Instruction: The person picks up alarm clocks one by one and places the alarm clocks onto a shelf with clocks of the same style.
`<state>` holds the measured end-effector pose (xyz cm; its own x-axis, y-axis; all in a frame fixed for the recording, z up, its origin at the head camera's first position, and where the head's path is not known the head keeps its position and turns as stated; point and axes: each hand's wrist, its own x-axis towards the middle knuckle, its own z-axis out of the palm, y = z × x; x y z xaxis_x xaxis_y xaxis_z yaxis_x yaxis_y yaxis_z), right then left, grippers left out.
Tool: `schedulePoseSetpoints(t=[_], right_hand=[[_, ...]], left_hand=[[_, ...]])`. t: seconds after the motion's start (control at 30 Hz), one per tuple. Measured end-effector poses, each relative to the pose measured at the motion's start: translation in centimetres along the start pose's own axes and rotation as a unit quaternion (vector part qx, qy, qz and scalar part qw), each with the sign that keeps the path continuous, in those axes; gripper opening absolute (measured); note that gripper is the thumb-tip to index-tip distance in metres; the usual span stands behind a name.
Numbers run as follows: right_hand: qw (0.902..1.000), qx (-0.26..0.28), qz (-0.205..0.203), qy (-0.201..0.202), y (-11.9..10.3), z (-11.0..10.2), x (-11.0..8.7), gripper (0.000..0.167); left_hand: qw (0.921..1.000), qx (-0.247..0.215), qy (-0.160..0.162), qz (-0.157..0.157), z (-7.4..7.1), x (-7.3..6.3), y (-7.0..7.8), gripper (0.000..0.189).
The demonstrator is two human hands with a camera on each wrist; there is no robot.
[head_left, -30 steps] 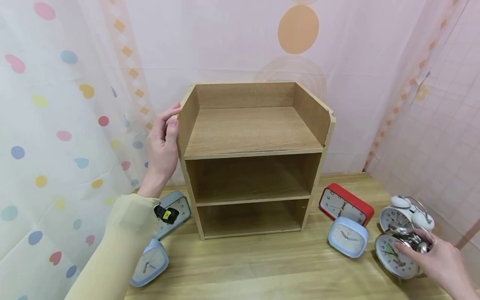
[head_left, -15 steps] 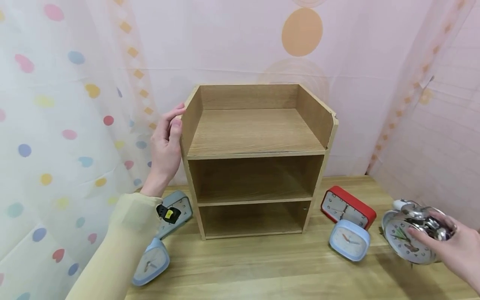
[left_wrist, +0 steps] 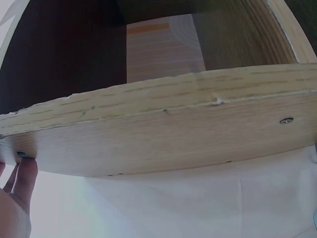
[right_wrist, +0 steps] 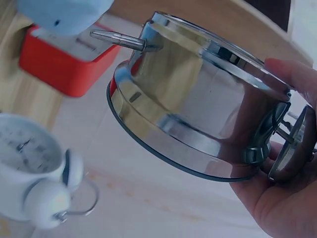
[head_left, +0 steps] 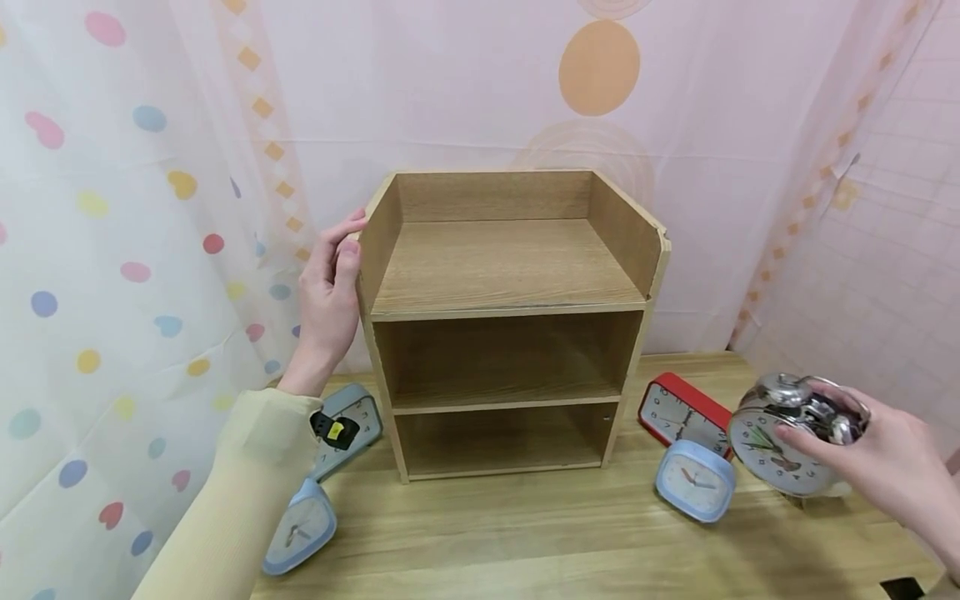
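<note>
My right hand (head_left: 892, 467) grips a silver twin-bell alarm clock (head_left: 783, 458) by its bells, thumb over the front rim. It is lifted clear of the table; in the right wrist view its shiny metal casing (right_wrist: 193, 99) and a short leg show. My left hand (head_left: 327, 304) rests against the outer left side of a wooden shelf unit (head_left: 510, 312) near its top edge. Fingertips (left_wrist: 25, 178) touch that panel in the left wrist view. The unit has an open top and two compartments below.
A red clock (head_left: 678, 412) and a light blue clock (head_left: 696, 482) stand right of the unit. The white twin-bell clock (right_wrist: 29, 166) is mostly hidden in the head view. Left of the unit are a grey-blue clock (head_left: 352, 425) and another light blue clock (head_left: 300, 529).
My right hand has raised the silver twin-bell clock off the table and brought it leftward, in front of the white one and beside the red one. The left hand stays on the shelf unit.
</note>
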<state>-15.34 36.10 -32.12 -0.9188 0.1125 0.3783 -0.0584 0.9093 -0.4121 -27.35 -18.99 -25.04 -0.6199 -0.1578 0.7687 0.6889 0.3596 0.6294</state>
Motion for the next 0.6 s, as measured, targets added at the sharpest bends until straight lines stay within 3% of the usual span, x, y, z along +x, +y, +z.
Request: schedulePoseSetpoints(t=[0.3, 0.6], right_hand=[[0.9979, 0.033, -0.054, -0.015, -2.5, 0.4, 0.6, 0.071], [0.9946, 0.06, -0.083, -0.02, -4.8, 0.4, 1.0, 0.068]], left_hand=[[1.0, 0.002, 0.0, -0.001, 0.4, 0.2, 0.0, 0.036], [1.0, -0.003, 0.001, -0.003, 0.3, 0.2, -0.1, 0.037]])
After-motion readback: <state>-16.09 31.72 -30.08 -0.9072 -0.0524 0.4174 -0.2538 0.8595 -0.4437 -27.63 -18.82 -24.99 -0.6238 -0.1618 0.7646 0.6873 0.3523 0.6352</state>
